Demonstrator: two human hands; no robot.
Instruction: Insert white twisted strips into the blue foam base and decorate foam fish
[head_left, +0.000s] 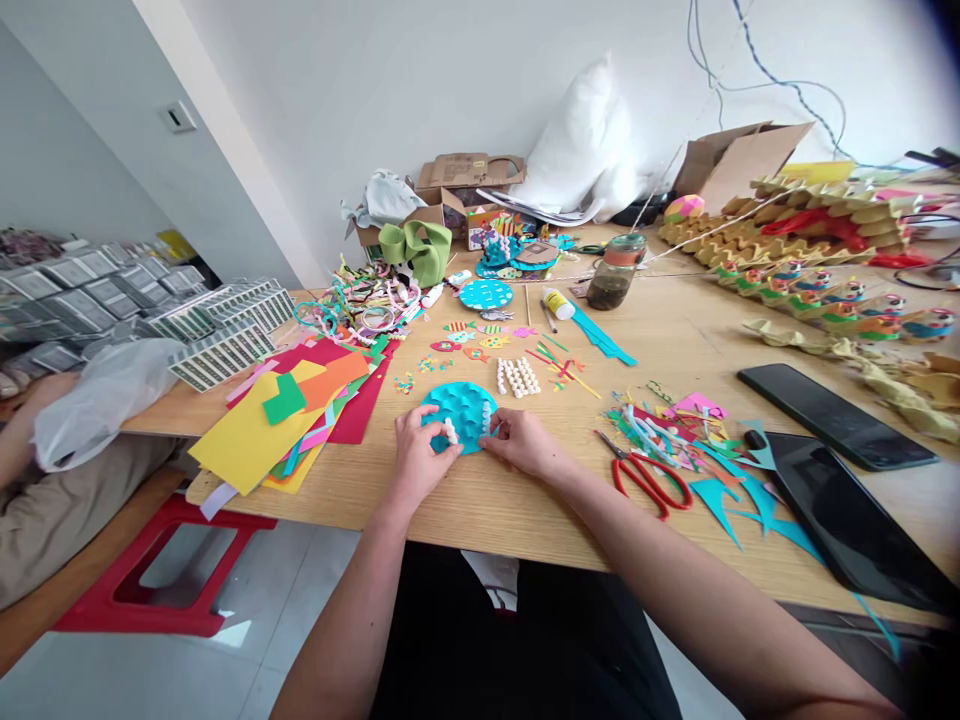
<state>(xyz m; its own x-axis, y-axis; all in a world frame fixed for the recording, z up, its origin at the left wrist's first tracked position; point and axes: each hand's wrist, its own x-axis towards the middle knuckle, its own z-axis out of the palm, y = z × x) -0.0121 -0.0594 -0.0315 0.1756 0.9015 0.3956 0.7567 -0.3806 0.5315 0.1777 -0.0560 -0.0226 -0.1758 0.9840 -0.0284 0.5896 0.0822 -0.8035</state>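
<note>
A round turquoise disc point(463, 395) with curved scallop marks lies on the table before me. On its left part is a short white bumpy strip point(451, 431), between the thumb and finger of my left hand point(421, 455). A second white bumpy strip point(487, 414) stands along the disc's right side. The closed fingertips of my right hand point(526, 443) are at its lower end, over the disc's edge. Just beyond the disc lie several more white bumpy strips point(519, 377) in rows. Small paper fish point(475, 354) and tiny coloured paper bits point(405, 383) are spread nearby.
Coloured paper sheets point(247, 440) lie left. Red-handled scissors point(646, 478), paper scraps point(667, 435) and two black phones point(836, 415) are right. Behind stand a glue bottle point(557, 303), a jar point(616, 272) and a decorated blue disc point(486, 294). A seated person's leg point(52, 510) shows left.
</note>
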